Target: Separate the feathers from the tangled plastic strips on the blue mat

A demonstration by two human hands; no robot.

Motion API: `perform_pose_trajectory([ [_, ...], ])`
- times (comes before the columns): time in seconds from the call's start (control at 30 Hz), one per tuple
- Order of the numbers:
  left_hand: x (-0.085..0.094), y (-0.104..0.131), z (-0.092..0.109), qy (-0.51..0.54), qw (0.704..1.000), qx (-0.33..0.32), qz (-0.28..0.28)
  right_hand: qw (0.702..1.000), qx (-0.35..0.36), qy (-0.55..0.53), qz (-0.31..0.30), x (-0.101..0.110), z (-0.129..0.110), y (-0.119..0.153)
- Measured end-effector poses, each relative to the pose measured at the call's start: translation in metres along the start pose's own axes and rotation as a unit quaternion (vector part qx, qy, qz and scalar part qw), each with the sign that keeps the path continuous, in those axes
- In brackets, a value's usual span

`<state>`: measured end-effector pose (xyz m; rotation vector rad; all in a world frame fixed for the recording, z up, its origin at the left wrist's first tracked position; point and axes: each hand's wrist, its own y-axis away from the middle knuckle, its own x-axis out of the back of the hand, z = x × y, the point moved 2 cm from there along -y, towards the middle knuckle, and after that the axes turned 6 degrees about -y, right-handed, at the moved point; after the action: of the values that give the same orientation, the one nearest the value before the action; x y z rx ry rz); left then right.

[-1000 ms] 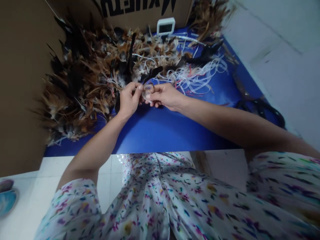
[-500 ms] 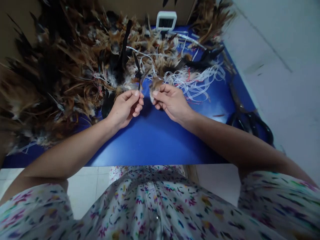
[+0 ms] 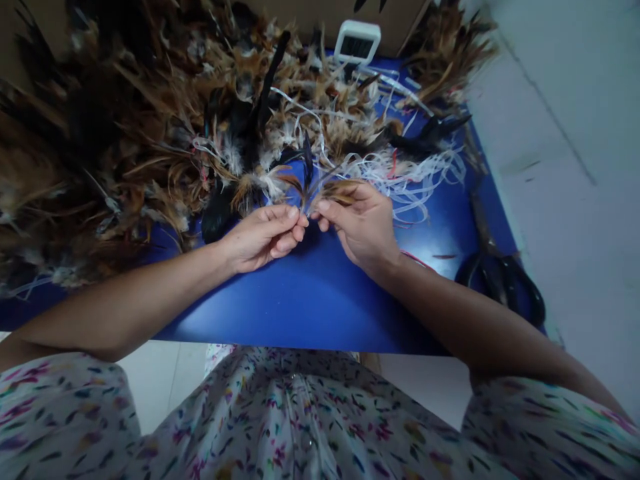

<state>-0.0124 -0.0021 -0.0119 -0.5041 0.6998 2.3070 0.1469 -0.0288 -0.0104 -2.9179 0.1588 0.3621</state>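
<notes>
My left hand (image 3: 273, 233) pinches the lower ends of a few thin feathers (image 3: 308, 163), one of them dark, fanning upward from thumb and forefinger. Close by on the right, my right hand (image 3: 357, 220) is closed on a small brown feather (image 3: 345, 189) that leans over its forefinger. The fingertips of both hands almost meet, with the feather bases between them. Both hands are above the blue table (image 3: 270, 307). Just beyond them lies a large heap of brown, black and white feathers (image 3: 165, 113).
White ribbon strips (image 3: 400, 175) lie tangled behind my right hand. Black-handled scissors (image 3: 503, 283) rest near the table's right edge. A white digital timer (image 3: 357, 41) stands at the back before a cardboard box (image 3: 310, 12). Another feather bunch (image 3: 445, 57) is at the back right.
My hands have come closer together, bringing the feather bases near each other. The brown feather in my right hand now lies tilted to the right. The whole view has shifted slightly.
</notes>
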Motion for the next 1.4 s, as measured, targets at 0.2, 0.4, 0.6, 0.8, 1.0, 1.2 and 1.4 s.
perform_pose_trajectory([
  [0.2, -0.0036, 0.0016, 0.0003, -0.003, 1.0, 0.026, -0.013, 0.999, 0.029, 0.03, -0.003, 0.0015, -0.0022, 0.0051],
  [0.4, -0.0048, 0.0016, 0.0022, -0.04, 0.999, 0.035, 0.009, 0.998, 0.039, 0.056, 0.001, 0.0047, -0.0032, 0.0058],
  [0.6, -0.003, 0.0006, -0.0011, -0.008, 0.999, 0.043, -0.007, 0.998, 0.047, 0.049, -0.005, 0.0022, -0.0036, 0.0066],
  [0.8, -0.0004, 0.0002, -0.0024, -0.038, 0.998, 0.04, 0.011, 0.997, 0.038, 0.074, -0.001, 0.0025, -0.0032, 0.0087],
  [1.0, -0.0019, 0.0005, -0.002, -0.031, 0.999, 0.038, -0.005, 0.996, 0.059, 0.071, -0.005, -0.0006, -0.0063, 0.0094],
  [1.2, -0.0045, 0.0036, 0.001, -0.045, 0.998, 0.042, -0.01, 0.993, 0.098, 0.06, -0.022, 0.0015, -0.0017, 0.0068],
  [1.4, -0.0038, 0.0035, -0.0007, -0.026, 0.999, 0.018, -0.035, 0.995, 0.087, 0.043, -0.027, 0.0021, 0.002, 0.0063],
])
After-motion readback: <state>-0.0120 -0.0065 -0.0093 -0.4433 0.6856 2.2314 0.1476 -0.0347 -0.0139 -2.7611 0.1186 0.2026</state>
